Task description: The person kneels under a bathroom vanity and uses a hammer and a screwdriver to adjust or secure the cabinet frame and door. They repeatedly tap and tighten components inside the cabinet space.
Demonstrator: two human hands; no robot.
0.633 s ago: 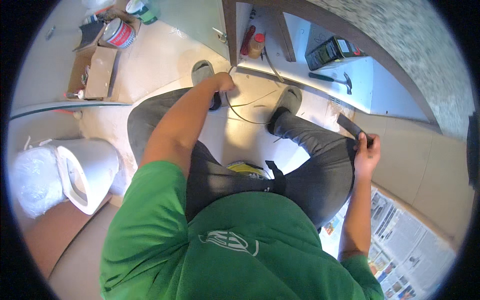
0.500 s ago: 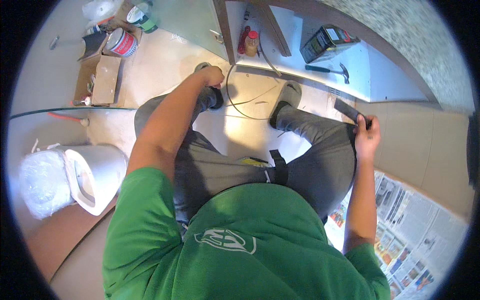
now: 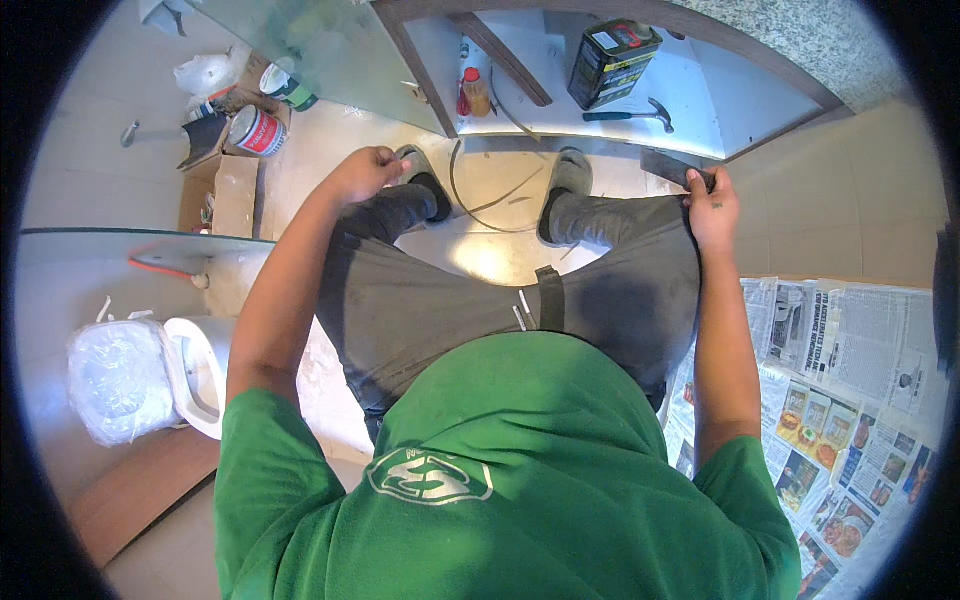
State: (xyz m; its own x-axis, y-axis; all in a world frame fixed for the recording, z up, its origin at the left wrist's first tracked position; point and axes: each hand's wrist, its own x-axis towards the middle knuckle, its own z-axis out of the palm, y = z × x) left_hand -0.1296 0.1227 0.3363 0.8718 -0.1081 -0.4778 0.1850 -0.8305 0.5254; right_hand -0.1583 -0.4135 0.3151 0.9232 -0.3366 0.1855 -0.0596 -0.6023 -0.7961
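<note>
My right hand (image 3: pixel 712 212), beside my right knee, grips a dark, flat, rectangular piece (image 3: pixel 668 168) by its near end. Its other end points forward and left, toward the open cabinet (image 3: pixel 640 135). Whether it is a blade or a strip of board I cannot tell. Over my left knee is my left hand (image 3: pixel 366 176), fingers curled together; anything within them is hidden. Thin, curved edging strips (image 3: pixel 480 205) lie on the floor between my slippered feet.
The cabinet holds a hammer (image 3: pixel 635 117), a dark rectangular can (image 3: pixel 610 68) and a bottle with a red cap (image 3: pixel 476 92). At left are a cardboard box (image 3: pixel 236 195), a paint tin (image 3: pixel 257 132), a glass panel edge (image 3: pixel 140 233) and a toilet (image 3: pixel 195 370). Newspaper (image 3: pixel 850 380) covers the right side.
My left hand has moved left and back from near my left foot. The dark piece in my right hand has shifted slightly left and turned flatter. My view has tilted and shifted.
</note>
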